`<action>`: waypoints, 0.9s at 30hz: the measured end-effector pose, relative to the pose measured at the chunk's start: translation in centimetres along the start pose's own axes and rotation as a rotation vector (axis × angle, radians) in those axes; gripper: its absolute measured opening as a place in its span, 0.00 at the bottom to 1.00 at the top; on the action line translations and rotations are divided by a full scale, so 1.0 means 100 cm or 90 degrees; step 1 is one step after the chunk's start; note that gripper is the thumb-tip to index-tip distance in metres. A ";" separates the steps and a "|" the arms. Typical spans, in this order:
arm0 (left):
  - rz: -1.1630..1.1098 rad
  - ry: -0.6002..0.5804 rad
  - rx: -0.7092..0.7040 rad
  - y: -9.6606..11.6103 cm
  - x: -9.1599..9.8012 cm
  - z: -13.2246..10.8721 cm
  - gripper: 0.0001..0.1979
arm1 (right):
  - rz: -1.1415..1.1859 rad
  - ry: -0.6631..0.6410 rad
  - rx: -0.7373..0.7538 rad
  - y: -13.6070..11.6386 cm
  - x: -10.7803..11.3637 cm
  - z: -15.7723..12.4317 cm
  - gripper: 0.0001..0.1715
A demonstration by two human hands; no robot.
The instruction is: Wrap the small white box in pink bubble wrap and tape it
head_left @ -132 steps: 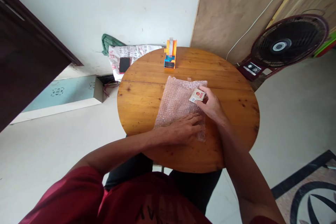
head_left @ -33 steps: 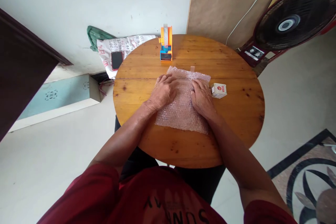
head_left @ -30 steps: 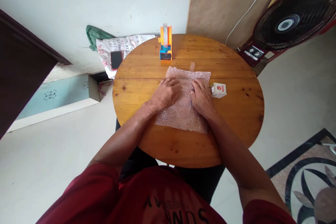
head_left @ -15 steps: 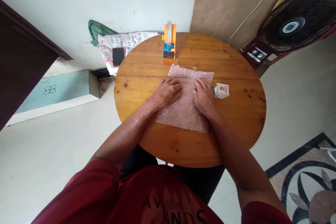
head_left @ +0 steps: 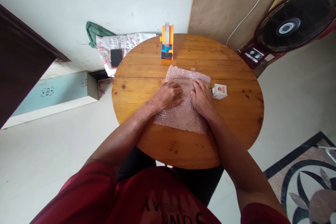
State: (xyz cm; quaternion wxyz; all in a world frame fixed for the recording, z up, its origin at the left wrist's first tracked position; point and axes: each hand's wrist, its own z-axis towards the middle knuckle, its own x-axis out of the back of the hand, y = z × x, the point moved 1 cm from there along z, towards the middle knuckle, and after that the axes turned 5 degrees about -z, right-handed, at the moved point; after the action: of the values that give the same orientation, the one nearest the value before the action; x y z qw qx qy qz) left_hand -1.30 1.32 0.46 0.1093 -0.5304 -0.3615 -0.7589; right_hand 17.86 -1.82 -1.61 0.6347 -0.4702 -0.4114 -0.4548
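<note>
A sheet of pinkish bubble wrap (head_left: 181,119) lies on the round wooden table (head_left: 157,147), with both hands on it. My left hand (head_left: 168,95) rests across its left part, fingers bent and fingertips pressed down on the plastic. On the right part lies my right hand (head_left: 202,98), its fingers stretched forward and a little apart, thumb toward the middle. Whether anything lies under or inside the wrap is hidden. Just right of my right hand stands a small white box (head_left: 219,91) with a red print.
An orange and blue tape dispenser (head_left: 167,43) stands at the table's far edge. Left of the table, a phone (head_left: 116,58) lies on a printed white sack (head_left: 105,43) beside a green bag (head_left: 97,33). A fan (head_left: 286,28) stands at the right.
My left hand's fingers have bent more, raising the knuckles. My right hand has stayed about where it was on the bubble wrap. The view has shifted slightly.
</note>
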 end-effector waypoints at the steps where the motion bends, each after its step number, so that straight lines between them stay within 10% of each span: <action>1: 0.004 -0.006 0.002 0.001 0.001 0.000 0.14 | 0.004 0.004 -0.001 0.000 0.000 0.000 0.31; 27: 0.025 0.002 -0.008 0.003 -0.004 -0.003 0.28 | 0.016 0.006 -0.012 0.001 0.007 -0.004 0.31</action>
State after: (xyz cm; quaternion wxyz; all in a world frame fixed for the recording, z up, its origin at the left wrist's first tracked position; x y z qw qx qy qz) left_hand -1.17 0.82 0.18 0.1214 -0.5367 -0.3464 -0.7597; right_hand 18.14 -2.28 -1.04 0.6378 -0.4789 -0.3987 -0.4527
